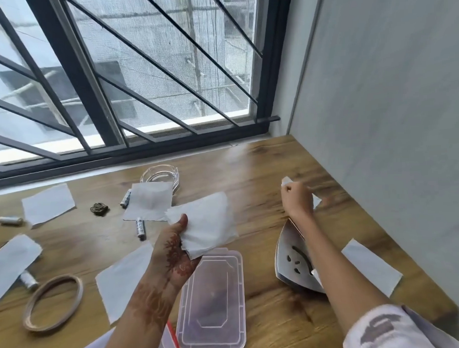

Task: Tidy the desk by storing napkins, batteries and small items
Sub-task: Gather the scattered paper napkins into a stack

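My left hand (177,250) holds a small stack of white napkins (206,224) above the wooden desk (262,172). My right hand (297,197) is further right, closed on another white napkin (287,181) that pokes out above and beside the fist. Several more napkins lie flat on the desk: one far left (48,203), one in the middle (148,201), one at the left edge (13,262), one by my left forearm (122,279), one at the right (372,266). Batteries lie near them (140,227) (125,198) (10,220) (28,279).
A clear plastic lid (214,302) lies flat in front of me. A steel iron-shaped plate (294,262) sits under my right forearm. A glass ashtray (159,175) stands near the window, a small brown object (99,209) and a tape ring (54,302) at left. A wall bounds the right.
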{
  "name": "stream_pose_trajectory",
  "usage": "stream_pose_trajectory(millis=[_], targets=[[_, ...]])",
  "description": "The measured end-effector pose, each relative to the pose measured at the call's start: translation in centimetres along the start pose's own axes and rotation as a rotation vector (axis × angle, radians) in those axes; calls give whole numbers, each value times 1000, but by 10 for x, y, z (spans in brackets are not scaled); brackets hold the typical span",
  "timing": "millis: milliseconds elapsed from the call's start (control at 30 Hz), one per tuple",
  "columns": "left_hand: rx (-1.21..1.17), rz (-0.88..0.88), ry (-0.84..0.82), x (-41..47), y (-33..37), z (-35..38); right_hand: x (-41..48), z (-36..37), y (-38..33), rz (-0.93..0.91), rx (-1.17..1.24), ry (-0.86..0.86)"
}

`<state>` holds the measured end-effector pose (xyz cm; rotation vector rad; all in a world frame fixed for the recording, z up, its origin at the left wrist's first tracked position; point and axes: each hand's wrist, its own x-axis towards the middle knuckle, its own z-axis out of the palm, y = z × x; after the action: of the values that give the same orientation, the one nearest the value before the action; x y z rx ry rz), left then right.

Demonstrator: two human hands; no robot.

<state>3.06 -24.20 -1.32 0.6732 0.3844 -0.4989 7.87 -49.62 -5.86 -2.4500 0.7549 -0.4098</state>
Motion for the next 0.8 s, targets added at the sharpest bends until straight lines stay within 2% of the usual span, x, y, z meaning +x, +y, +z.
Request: stream_pose_trajectory(millis=[67,167,300,467,533,633,800], targets=[[10,2,-4,0,1,0,-6,-7,-14,-18,215,49],[7,3,-12,0,2,2,-28,-20,-43,-43,534,9],[-23,12,-13,0,4,5,-70,-35,-78,-193,706,-108],[-32,17,-33,-2,6,4,-119,-29,-96,-619,547,-227],[-54,7,-79,-7,9,4,-130,-18,-95,-731,472,-289],[-95,6,-119,-14,12,3,-141,-5,-92,-821,411,-413],[-67,1,-88,-20,18,-10,-152,1,-97,-886,345,-453]])
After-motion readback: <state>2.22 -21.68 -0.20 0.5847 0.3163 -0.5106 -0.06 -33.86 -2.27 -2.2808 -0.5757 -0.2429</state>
